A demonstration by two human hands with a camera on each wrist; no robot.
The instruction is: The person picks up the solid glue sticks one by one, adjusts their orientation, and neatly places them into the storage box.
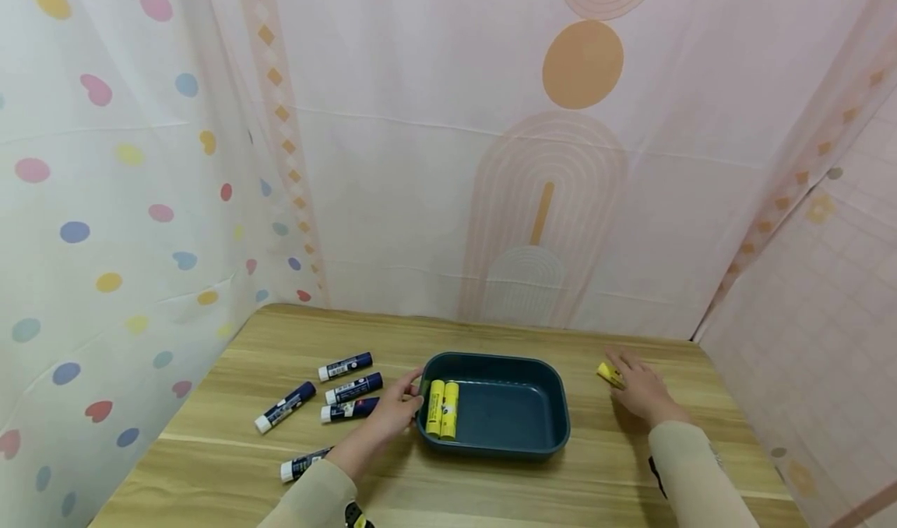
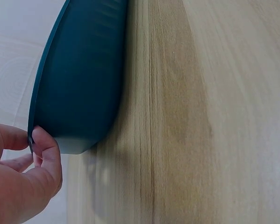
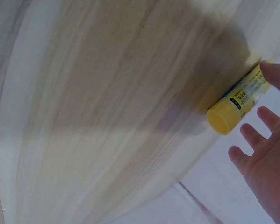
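A dark teal rectangular tub [image 1: 494,452] stands on the wooden table, with two yellow glue sticks [image 1: 442,410] side by side at its left end. My left hand [image 1: 392,415] pinches the tub's left rim, thumb and fingers on either side of the wall [image 2: 79,74]. Off to the right, another yellow glue stick [image 1: 610,374] lies on the tabletop. My right hand [image 1: 641,388] is over it; in the right wrist view the thumb overlaps the far end of that glue stick [image 3: 238,100], while the other fingers stay spread beside it.
Several dark blue glue sticks with white caps [image 1: 285,407] lie left of the tub, one partly hidden behind my left forearm. Patterned curtains [image 1: 392,201] hang behind the table [image 1: 603,481] and at both sides.
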